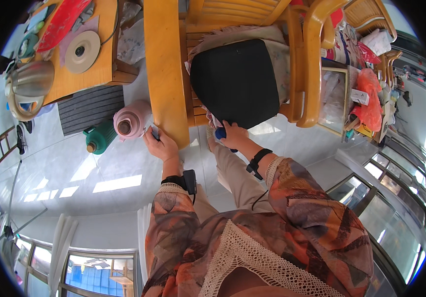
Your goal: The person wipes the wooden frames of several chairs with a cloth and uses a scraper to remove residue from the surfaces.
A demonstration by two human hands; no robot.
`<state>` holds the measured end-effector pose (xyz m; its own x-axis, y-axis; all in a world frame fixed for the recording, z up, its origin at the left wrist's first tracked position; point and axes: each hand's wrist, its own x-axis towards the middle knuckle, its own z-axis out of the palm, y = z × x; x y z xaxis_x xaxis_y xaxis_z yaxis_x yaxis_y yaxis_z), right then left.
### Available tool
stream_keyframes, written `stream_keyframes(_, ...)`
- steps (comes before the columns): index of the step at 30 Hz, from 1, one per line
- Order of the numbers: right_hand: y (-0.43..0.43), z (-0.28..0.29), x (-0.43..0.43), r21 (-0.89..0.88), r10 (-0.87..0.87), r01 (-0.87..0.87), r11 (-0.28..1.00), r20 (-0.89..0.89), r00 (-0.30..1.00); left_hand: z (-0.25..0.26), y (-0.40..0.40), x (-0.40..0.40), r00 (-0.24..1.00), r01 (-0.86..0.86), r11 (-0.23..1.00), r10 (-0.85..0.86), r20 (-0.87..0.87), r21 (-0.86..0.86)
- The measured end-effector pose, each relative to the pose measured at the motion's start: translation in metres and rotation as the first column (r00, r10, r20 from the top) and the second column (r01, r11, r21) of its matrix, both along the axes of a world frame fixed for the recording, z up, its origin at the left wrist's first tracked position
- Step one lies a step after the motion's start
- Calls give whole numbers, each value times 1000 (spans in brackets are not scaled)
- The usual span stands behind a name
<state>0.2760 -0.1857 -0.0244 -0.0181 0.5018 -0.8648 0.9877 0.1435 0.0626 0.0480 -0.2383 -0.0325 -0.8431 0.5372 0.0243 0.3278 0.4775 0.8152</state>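
Observation:
My left hand is closed around a small dark grey object, mostly covered by the fingers. It is beside the pink thermos flask and the rounded end of the wooden armrest. My right hand grips a blue object with a rounded end; the palm hides most of it, so its kind is unclear. That hand is at the front edge of a black seat cushion, which lies over a fringed cloth on the wooden chair.
A green thermos flask stands left of the pink one on the tiled floor. Further left, a wooden table holds a metal kettle and its round base. At right, a red plastic bag lies among cluttered goods.

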Motion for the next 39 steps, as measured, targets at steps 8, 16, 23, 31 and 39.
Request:
stream_keyframes(8, 39, 27, 22, -150, -237, 190, 970, -433, 870, 1, -10, -18, 1000, 18, 995, -18, 4, -94)
stream_keyframes(16, 262, 53, -36, 330, 143, 170, 928, -740, 657, 1, -9, -16, 999, 17, 998, -15, 35, -60)
stream_keyframes(23, 342, -27, -74, 195, 403, -371, 908, -167, 900, 7, -7, -15, 999, 8, 996, -3, 52, -91)
stream_keyframes(31, 371, -56, -100, -239, 181, -148, 960, 125, 975, 12, -6, -15, 999, 30, 998, -27, 41, -55)
stream_keyframes(39, 322, -35, -52, -7, 400, -411, 912, -220, 890, 14, -8, -19, 998, 20, 997, -16, 56, -74)
